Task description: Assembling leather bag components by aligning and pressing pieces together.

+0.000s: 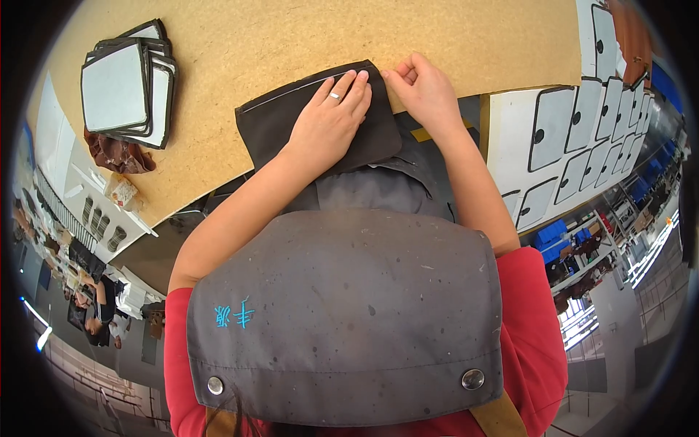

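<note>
While left hand (pixel 325 125) spreads flat on black panel (pixel 269 125), right hand (pixel 424 93) curls, grip unclear.

Tabletop (pixel 466 36) free beyond hands (pixel 324 124) (pixel 426 91); panels (pixel 115 87) block left.

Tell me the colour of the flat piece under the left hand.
The flat piece is blackish brown, seen best in the head view.

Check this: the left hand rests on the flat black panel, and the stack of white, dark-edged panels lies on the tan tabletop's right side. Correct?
No: the head view shows the stack on the left side of the tabletop. The left hand does rest on the black panel.
</note>
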`<state>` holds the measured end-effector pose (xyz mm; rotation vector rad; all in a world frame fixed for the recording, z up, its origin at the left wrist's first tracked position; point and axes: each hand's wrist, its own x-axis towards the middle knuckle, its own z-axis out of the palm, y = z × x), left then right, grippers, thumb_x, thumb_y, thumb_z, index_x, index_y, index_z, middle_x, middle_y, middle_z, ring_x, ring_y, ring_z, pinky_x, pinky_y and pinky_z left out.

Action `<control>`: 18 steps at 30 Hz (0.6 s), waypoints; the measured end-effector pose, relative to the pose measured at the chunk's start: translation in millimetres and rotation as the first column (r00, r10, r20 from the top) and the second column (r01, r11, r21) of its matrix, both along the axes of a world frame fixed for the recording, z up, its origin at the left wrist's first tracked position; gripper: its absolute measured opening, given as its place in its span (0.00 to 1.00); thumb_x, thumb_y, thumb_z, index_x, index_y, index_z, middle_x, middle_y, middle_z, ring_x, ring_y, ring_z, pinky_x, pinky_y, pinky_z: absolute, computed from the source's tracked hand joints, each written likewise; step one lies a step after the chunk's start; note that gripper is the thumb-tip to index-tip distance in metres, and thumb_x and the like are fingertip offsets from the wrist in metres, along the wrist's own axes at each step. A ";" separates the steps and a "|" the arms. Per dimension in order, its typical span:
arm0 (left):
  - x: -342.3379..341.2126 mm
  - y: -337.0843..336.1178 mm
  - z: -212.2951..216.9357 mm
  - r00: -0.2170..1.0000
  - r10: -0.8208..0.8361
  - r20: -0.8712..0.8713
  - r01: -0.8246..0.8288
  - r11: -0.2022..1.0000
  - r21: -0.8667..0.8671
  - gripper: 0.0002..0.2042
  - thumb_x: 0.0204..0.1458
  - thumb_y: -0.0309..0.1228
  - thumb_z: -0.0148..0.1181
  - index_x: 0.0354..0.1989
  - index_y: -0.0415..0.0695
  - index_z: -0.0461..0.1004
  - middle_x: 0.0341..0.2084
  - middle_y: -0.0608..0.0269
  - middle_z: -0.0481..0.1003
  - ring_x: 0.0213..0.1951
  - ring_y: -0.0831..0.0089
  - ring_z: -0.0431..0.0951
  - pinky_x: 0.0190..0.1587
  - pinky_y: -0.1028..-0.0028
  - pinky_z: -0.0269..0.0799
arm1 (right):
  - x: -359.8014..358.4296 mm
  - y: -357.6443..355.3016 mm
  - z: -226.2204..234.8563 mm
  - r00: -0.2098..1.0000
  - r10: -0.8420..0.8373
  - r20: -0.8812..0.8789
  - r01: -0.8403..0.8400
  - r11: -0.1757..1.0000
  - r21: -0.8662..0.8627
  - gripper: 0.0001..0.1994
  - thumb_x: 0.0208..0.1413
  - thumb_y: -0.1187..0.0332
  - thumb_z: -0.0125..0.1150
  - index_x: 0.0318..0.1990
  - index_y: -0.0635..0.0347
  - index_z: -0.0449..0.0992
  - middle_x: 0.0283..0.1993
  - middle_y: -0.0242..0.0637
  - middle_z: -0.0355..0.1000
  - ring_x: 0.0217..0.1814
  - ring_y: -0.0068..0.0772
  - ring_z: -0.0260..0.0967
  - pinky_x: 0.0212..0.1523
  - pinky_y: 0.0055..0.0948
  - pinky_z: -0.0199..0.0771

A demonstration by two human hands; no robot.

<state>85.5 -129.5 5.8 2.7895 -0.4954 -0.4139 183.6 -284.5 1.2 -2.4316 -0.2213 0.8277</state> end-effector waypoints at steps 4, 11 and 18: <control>0.5 -0.2 -1.8 1.000 0.007 0.021 -0.007 1.000 -0.023 0.22 0.51 0.34 0.53 0.54 0.39 0.63 0.59 0.58 0.59 0.60 0.64 0.58 0.61 0.66 0.56 | -1.5 -2.6 -5.6 0.999 -0.031 -0.042 0.037 0.988 0.152 0.11 0.50 0.62 0.61 0.29 0.62 0.72 0.22 0.32 0.69 0.23 0.23 0.64 0.26 0.24 0.65; 1.0 -2.8 -1.4 0.999 -0.017 0.035 0.016 0.999 0.050 0.20 0.52 0.33 0.51 0.53 0.39 0.64 0.59 0.53 0.60 0.60 0.63 0.60 0.60 0.65 0.57 | -0.6 9.2 -7.9 0.998 -0.032 -0.052 0.037 0.992 0.117 0.09 0.48 0.62 0.59 0.28 0.57 0.73 0.22 0.34 0.71 0.26 0.36 0.70 0.27 0.34 0.68; 7.2 -11.7 6.8 0.997 -0.072 -0.008 0.072 0.971 0.227 0.19 0.54 0.30 0.48 0.55 0.40 0.63 0.59 0.56 0.60 0.60 0.65 0.60 0.61 0.62 0.54 | 19.9 10.1 -9.1 0.988 0.121 -0.094 -0.120 0.993 0.023 0.10 0.51 0.63 0.58 0.29 0.61 0.71 0.19 0.32 0.67 0.20 0.23 0.64 0.22 0.25 0.63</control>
